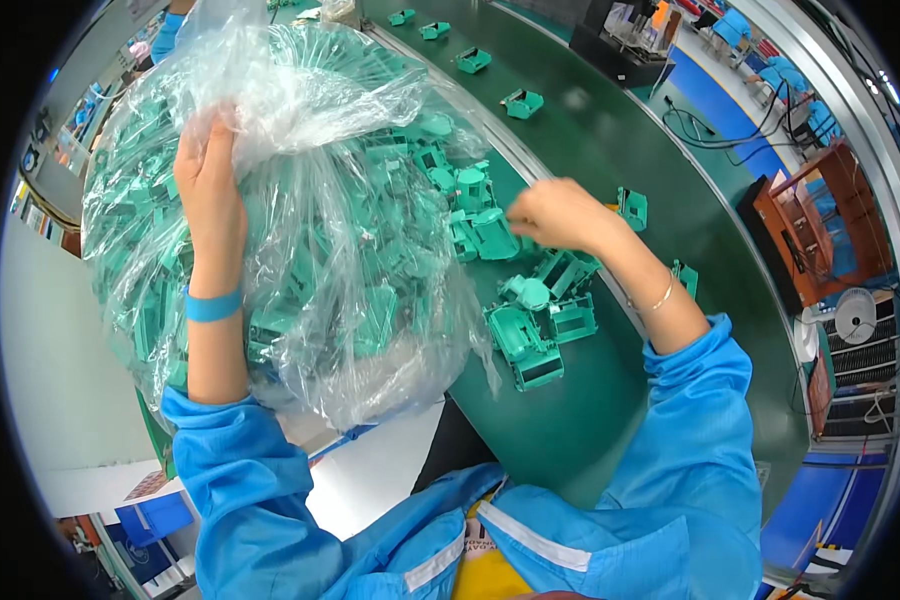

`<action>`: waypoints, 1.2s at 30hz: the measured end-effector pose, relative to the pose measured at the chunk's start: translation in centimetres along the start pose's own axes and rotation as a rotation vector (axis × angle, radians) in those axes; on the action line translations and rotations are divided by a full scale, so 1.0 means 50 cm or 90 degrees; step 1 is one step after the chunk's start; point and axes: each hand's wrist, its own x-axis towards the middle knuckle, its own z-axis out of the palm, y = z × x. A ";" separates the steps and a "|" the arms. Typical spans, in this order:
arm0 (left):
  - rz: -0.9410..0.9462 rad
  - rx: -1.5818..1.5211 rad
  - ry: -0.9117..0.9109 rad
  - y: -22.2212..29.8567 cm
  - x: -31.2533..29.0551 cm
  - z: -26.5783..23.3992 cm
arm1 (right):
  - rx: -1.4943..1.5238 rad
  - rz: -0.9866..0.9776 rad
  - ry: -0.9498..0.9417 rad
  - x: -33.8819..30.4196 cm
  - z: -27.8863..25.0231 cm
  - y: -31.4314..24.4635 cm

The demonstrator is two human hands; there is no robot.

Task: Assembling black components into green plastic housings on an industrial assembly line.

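Note:
A large clear plastic bag [300, 200] full of green plastic parts fills the left and middle. Its gathered upper film is in my left hand [208, 170], whose fingers are closed on it. My right hand [560, 215] is curled beside the bag's opening, fingertips at the edge of a green plastic part [492, 235]. Whether the fingers grip that part cannot be made out. Just below this hand, several loose green housings [530, 330] lie clustered on the green work surface [570, 410].
A dark green conveyor belt [660, 130] runs along the right, with spaced green parts [522, 103] on it. Beyond it stand a wooden box [820, 230], a small white fan [856, 316] and black cables [740, 135]. A metal rail [530, 160] separates belt and work surface.

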 end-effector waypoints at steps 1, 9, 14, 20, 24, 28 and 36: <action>0.017 0.007 -0.007 0.008 -0.004 0.005 | -0.048 0.003 0.042 0.013 -0.025 -0.017; 0.016 0.052 -0.078 0.055 -0.037 0.046 | 0.092 -0.007 0.176 0.153 0.042 -0.029; 0.102 0.272 -0.219 0.145 -0.107 0.034 | 0.017 0.049 -0.103 0.026 0.009 -0.078; 0.449 0.470 -0.216 0.271 -0.302 0.132 | 0.142 0.055 0.119 -0.233 0.041 -0.072; 0.363 0.395 -0.462 0.313 -0.486 0.167 | 0.206 0.120 0.367 -0.437 0.041 -0.151; 0.261 0.301 -0.748 0.227 -0.639 0.223 | 0.213 0.310 0.435 -0.756 0.079 -0.272; 0.220 0.431 -0.702 0.101 -0.741 0.346 | 0.268 0.814 0.527 -1.272 0.195 -0.480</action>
